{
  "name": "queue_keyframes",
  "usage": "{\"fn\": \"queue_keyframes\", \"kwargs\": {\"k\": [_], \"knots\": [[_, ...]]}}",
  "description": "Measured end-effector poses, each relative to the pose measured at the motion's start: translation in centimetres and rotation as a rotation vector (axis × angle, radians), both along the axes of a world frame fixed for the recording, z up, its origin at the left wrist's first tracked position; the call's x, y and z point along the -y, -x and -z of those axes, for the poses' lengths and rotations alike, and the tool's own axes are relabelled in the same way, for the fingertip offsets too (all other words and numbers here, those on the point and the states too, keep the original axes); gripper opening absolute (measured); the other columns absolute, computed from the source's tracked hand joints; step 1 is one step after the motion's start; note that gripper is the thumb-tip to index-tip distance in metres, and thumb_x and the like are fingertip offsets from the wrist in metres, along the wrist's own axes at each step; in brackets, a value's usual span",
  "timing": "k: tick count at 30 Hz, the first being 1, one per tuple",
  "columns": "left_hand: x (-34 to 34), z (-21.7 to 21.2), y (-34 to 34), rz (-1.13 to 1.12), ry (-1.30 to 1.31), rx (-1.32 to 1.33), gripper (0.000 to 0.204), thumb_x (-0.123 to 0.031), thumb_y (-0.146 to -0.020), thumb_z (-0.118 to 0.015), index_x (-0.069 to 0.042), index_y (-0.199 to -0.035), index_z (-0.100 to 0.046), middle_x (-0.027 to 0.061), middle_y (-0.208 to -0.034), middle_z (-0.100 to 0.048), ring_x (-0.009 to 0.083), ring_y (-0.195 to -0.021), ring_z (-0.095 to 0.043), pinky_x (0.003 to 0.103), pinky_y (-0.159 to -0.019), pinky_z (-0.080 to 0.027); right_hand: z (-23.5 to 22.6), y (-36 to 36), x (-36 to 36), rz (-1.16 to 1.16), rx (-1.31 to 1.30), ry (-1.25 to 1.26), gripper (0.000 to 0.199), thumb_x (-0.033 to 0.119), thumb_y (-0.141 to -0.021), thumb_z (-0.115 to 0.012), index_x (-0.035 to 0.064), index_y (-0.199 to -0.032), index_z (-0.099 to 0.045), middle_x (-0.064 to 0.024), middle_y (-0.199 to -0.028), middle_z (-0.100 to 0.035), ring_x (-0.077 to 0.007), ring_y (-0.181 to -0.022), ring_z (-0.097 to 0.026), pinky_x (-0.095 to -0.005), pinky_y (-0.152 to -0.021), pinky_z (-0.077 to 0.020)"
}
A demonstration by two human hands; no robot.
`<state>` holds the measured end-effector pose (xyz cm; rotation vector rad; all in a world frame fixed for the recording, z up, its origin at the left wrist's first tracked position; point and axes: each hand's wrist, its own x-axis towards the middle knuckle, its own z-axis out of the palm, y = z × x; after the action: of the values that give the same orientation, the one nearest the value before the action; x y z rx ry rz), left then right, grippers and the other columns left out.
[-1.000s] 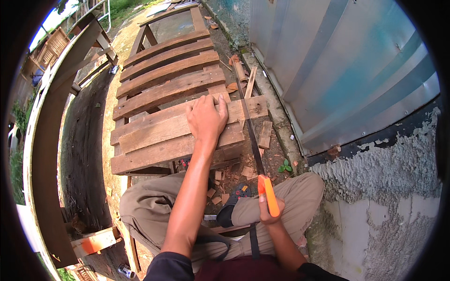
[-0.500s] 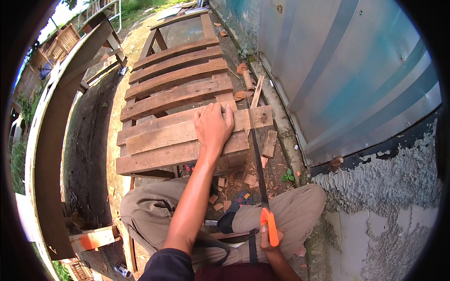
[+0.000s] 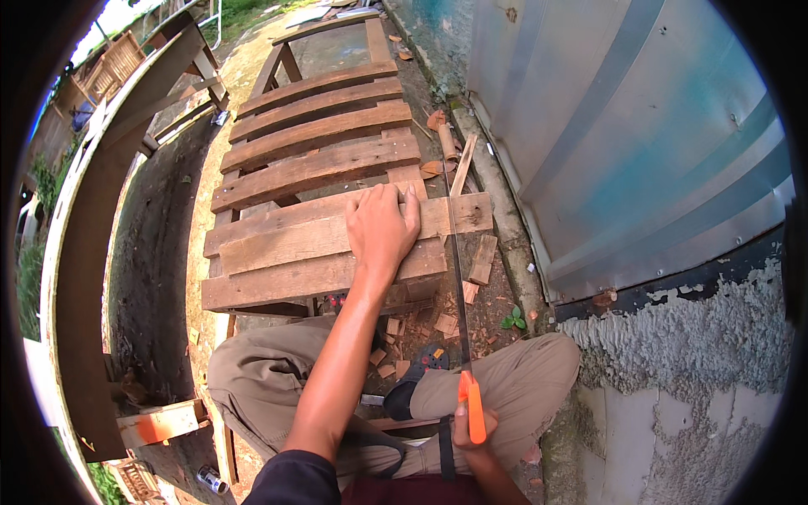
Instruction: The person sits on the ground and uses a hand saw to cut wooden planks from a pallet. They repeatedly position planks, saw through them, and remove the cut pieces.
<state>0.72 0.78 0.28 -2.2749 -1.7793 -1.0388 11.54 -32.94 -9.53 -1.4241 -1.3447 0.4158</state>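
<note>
My left hand (image 3: 383, 223) bears down on a loose wooden board (image 3: 286, 242), its fingers curled over the far edge. The board lies across the near slats of a slatted wooden frame (image 3: 316, 153), and its right end juts out past them. In my right hand (image 3: 462, 431) is the orange handle of a handsaw (image 3: 473, 406). The long dark blade points away from me and crosses the board to the right of my left hand, near the overhanging end. How deep the teeth sit in the wood cannot be made out.
Offcuts (image 3: 446, 323) and wood chips litter the ground beneath the board's end. A corrugated metal sheet (image 3: 623, 151) and a rough wall (image 3: 673, 362) rise close on the right. To the left stands a long wooden structure (image 3: 80, 278); a can (image 3: 212, 480) lies near it.
The saw's handle and my right hand have shifted slightly left, and the blade stands more upright in view. My left hand stays on the board. The whole view has shifted a little.
</note>
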Motion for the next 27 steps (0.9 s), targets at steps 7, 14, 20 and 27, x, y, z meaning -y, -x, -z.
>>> {"fn": "queue_keyframes", "kwargs": {"k": [7,14,20,27], "knots": [[-0.1,-0.2,-0.8,-0.005,0.006,0.028,0.029,-0.031,-0.094,-0.060,-0.005,-0.081,-0.065,0.0120,-0.084,-0.067,0.0296,-0.087,-0.064,0.043,-0.081,-0.042,-3.5,-1.7,-5.9,0.065,-0.127,0.087,0.015,0.006,-0.091,-0.058,-0.0039,-0.081,-0.065,-0.0136,-0.059,-0.056,-0.0277,-0.047,-0.058,-0.0384,-0.047,-0.0429],[-0.5,0.0,0.1,0.004,0.003,-0.031,0.031,-0.032,-0.096,-0.059,-0.005,-0.081,-0.065,0.0125,-0.084,-0.067,0.0306,-0.087,-0.064,0.044,-0.081,-0.041,-5.9,-1.2,-16.2,0.049,-0.259,-0.041,0.029,0.013,-0.097,-0.061,-0.0002,-0.071,-0.058,-0.0038,-0.057,-0.054,-0.0130,-0.048,-0.049,-0.0322,-0.047,-0.0360],[-0.3,0.4,-0.3,0.008,-0.026,0.036,0.032,-0.031,-0.096,-0.058,-0.005,-0.078,-0.062,0.0121,-0.081,-0.065,0.0312,-0.084,-0.062,0.043,-0.080,-0.040,1.0,-0.2,1.2,0.045,0.063,-0.025,0.010,0.003,-0.085,-0.060,-0.0019,-0.076,-0.059,-0.0117,-0.062,-0.057,-0.0268,-0.048,-0.060,-0.0376,-0.047,-0.0482],[-0.5,0.2,-0.8,0.015,-0.045,0.014,0.026,-0.028,-0.092,-0.060,-0.006,-0.079,-0.064,0.0107,-0.082,-0.067,0.0282,-0.085,-0.064,0.043,-0.079,-0.042,-2.3,-2.5,-11.0,0.005,-0.330,0.030,0.016,0.006,-0.093,-0.059,-0.0026,-0.081,-0.063,-0.0108,-0.061,-0.058,-0.0256,-0.048,-0.058,-0.0375,-0.047,-0.0406]]}}
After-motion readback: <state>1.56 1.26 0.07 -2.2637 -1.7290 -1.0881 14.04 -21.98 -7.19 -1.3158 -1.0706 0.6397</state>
